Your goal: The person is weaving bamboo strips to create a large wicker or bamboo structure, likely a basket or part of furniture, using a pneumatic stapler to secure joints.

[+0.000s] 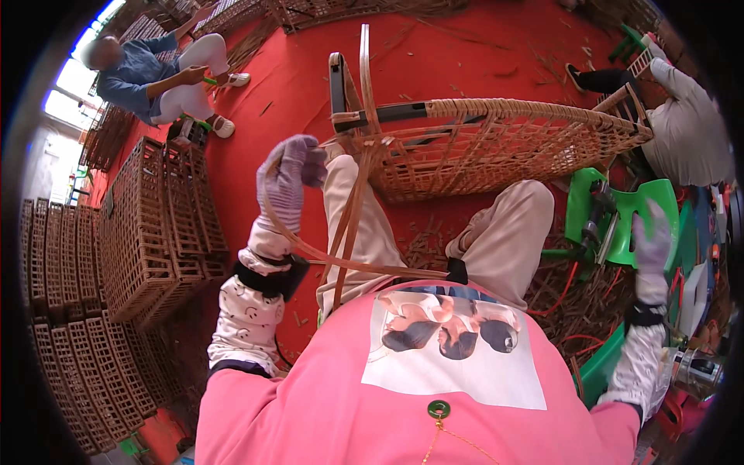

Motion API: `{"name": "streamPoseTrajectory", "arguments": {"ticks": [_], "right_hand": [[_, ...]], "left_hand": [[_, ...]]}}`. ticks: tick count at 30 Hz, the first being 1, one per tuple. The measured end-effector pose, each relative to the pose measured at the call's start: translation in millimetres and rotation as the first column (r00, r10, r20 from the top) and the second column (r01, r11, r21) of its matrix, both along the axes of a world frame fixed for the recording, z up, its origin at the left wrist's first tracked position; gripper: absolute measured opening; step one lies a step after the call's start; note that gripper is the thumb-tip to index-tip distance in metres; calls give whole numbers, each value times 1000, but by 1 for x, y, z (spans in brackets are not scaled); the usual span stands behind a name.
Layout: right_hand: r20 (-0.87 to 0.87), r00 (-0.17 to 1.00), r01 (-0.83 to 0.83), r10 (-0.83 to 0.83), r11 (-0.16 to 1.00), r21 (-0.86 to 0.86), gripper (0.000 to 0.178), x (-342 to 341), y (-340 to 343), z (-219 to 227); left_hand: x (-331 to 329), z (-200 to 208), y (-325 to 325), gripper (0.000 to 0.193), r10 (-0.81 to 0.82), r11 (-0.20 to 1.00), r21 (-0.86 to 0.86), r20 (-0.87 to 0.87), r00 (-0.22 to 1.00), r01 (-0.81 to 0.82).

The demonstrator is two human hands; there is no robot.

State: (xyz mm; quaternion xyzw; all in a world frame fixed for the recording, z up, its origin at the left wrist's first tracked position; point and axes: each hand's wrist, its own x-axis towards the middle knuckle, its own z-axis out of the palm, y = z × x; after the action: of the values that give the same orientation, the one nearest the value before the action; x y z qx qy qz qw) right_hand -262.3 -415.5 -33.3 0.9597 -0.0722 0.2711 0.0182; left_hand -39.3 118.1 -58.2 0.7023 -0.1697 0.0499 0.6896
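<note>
Woven frame (511, 151), brown and lattice-like, lies tilted across the red floor (275, 97) just beyond the person's knees, its left end close to the left knee. The left hand (293, 174), in a pale striped glove, is raised just left of that end, fingers bent toward it; a long brown strip (341, 263) curves past the hand and runs across the lap, though whether the fingers grip it I cannot tell. The right hand (652, 239), also gloved, is well apart from the frame at the far right, open with its fingers spread, beside a bright green chair (634, 225) with a dark tool (595, 213) next to it. At the frame's left corner, more strips (357, 213) hang down between the legs, and others stand up past a bare black bar (338, 84). Cut scraps (430, 248) litter the ground beneath the knees. Further out, a person in a grey top (690, 124) bends near the frame's right end. To the left, brown woven panels (139, 232) are stacked, and beyond them sits a person in blue (143, 74) with white trousers.
</note>
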Motion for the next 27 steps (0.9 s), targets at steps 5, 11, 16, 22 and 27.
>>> {"name": "streamPoseTrajectory", "arguments": {"ticks": [5, 11, 16, 22, 27], "right_hand": [[103, 710, -704, 697, 707, 74, 41, 138, 221, -6], [25, 805, -592, 592, 802, 74, 20, 205, 324, -44], [125, 760, -650, 638, 752, 109, 18, 210, 317, -53], [218, 721, -686, 658, 722, 89, 15, 208, 308, -43], [478, 718, -696, 506, 518, 497, 14, 201, 273, -45]], "left_hand": [[-18, -7, 1, 49, -60, 990, -144, -487, 871, -13], [-34, 15, -16, 44, -132, 991, -79, -534, 835, 106], [-51, 12, -41, 35, -102, 779, 590, -217, 971, 214], [-33, 0, -46, 27, -125, 812, 501, -352, 928, 300], [2, 13, 9, 28, -680, 323, -943, -174, 713, 77]]}}
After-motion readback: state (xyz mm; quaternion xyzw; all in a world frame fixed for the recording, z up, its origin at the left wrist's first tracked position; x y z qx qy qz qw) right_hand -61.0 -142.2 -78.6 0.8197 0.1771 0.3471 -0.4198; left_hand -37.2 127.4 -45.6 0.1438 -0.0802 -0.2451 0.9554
